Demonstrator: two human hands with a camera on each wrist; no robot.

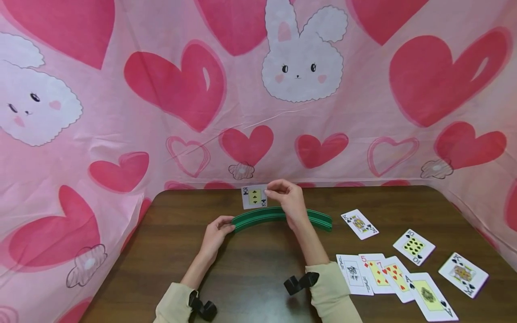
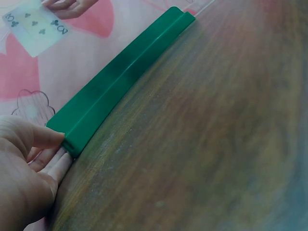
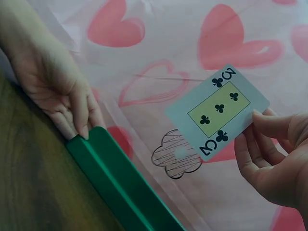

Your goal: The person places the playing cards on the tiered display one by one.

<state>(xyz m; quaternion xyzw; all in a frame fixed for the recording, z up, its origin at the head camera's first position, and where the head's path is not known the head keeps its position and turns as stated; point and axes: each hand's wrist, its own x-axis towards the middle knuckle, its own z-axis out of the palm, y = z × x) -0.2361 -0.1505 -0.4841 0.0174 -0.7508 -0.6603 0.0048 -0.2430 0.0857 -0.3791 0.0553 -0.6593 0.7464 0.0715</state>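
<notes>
A three of clubs (image 1: 254, 197) is up above the far part of the table, its face toward me. My right hand (image 1: 289, 199) pinches it by one edge between thumb and fingers, which the right wrist view shows closely. Below it lies a curved green card holder (image 1: 258, 218), a long slotted rack that bows away from me. My left hand (image 1: 214, 235) grips the rack's left end, thumb on top and fingers behind, as the left wrist view shows. The right forearm hides part of the rack. No card shows standing in the rack.
On the right of the wooden table (image 1: 250, 278) several cards lie face up. A joker (image 1: 354, 273), five of diamonds, seven of hearts and ace of spades (image 1: 430, 296) overlap in a row. A king (image 1: 360, 224), a ten (image 1: 414, 246) and a king of spades (image 1: 463, 274) lie apart. A pink cloth (image 1: 250, 112) hangs behind.
</notes>
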